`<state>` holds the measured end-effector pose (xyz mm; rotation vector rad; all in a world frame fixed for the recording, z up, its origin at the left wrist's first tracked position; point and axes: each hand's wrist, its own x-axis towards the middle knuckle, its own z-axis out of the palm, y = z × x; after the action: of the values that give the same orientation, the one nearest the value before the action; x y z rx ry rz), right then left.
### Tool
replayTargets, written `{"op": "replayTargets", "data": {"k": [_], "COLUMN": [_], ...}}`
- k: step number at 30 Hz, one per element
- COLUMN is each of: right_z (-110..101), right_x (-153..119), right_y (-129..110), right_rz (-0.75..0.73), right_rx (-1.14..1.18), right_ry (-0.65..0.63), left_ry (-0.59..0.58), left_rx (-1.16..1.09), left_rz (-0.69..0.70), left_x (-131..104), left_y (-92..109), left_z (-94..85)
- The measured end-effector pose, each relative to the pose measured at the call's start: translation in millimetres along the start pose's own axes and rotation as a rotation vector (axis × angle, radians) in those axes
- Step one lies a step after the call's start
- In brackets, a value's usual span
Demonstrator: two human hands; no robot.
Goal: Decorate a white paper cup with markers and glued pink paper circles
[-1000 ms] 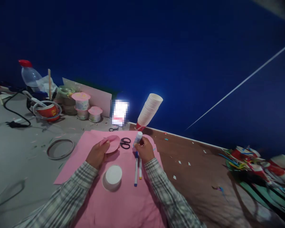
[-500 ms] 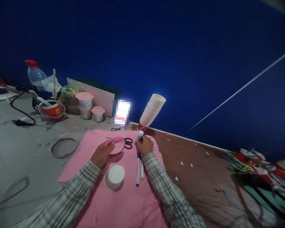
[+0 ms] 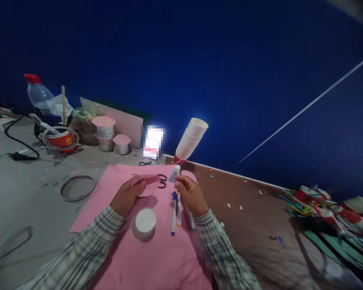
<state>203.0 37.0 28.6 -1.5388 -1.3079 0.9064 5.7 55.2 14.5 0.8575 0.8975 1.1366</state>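
Note:
My left hand (image 3: 125,197) is closed on a round piece of pink paper (image 3: 149,186), its thumb on top. My right hand (image 3: 193,195) has thumb and forefinger drawn together in a pinch; anything between them is too small to make out. Just beyond those fingertips stands a glue stick (image 3: 174,174) with a white cap, slightly tilted. Black-handled scissors (image 3: 162,181) lie partly hidden behind the round paper. Below the hands, a white paper cup (image 3: 145,220) sits on pink sheets (image 3: 157,262). A blue marker (image 3: 173,215) and a yellow-ended marker (image 3: 178,211) lie beside my right hand.
A tilted stack of paper cups (image 3: 191,139) stands by the blue wall. At left are a tape ring (image 3: 77,188), small pink-topped cups (image 3: 121,143) and a red-capped bottle (image 3: 38,92). A lit, blurred screen (image 3: 153,141) stands at the back. Cluttered cups and strips (image 3: 316,201) lie right.
My right hand has drawn back toward me and right from the glue stick, which now stands beyond the fingertips. My left hand still holds the round paper, now tilted differently.

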Motion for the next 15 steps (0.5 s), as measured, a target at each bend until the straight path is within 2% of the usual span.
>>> {"op": "replayTargets", "data": {"k": [4,8,11,15], "right_z": [10,21,28,35], "right_x": [-17,-18,-17,-17], "right_y": [-21,-32,-35,-37], "right_rz": [0.01,0.169,0.207,0.206], "right_rx": [0.334,0.804,0.928,0.942], "right_ry": [-0.238,-0.466,-0.617,-0.731], "left_ry": [-0.019,-0.057,-0.103,-0.112], "left_rx": [0.199,0.197,0.133,0.059], "left_rz": [0.111,0.08,0.018,-0.032], "left_x": [-8,-11,-9,-6], "left_y": [9,16,15,8], "left_z": [4.9,8.6,9.0,7.3]}}
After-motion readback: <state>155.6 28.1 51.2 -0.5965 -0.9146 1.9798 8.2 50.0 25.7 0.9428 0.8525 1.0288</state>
